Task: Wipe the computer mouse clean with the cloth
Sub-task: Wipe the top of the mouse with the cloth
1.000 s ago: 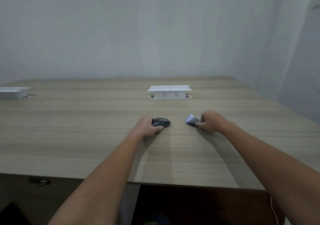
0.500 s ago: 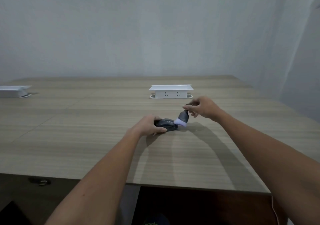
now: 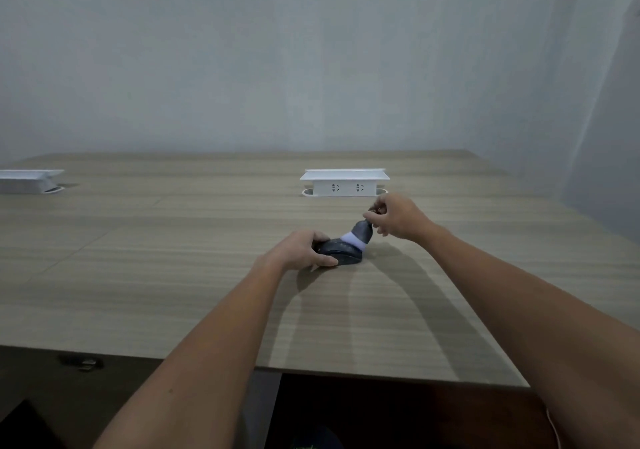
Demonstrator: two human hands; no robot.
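Note:
A dark grey computer mouse [image 3: 341, 249] lies on the wooden table [image 3: 173, 275], a little past its middle. My left hand [image 3: 299, 249] grips the mouse from its left side, thumb along the near edge. My right hand [image 3: 398, 215] is raised just right of the mouse and pinches the top of a small cloth [image 3: 360, 233], dark grey with a pale lilac lower edge. The cloth hangs down and its pale edge touches the far right end of the mouse.
A white pop-up socket box [image 3: 344, 182] stands on the table just beyond my right hand. A second white box [image 3: 27, 180] sits at the far left edge. The table's near edge runs below my forearms, with dark floor under it.
One second ago my right hand rested on the table on the cloth, right of the mouse. It has since lifted the cloth and brought it left onto the mouse. My left hand stays on the mouse.

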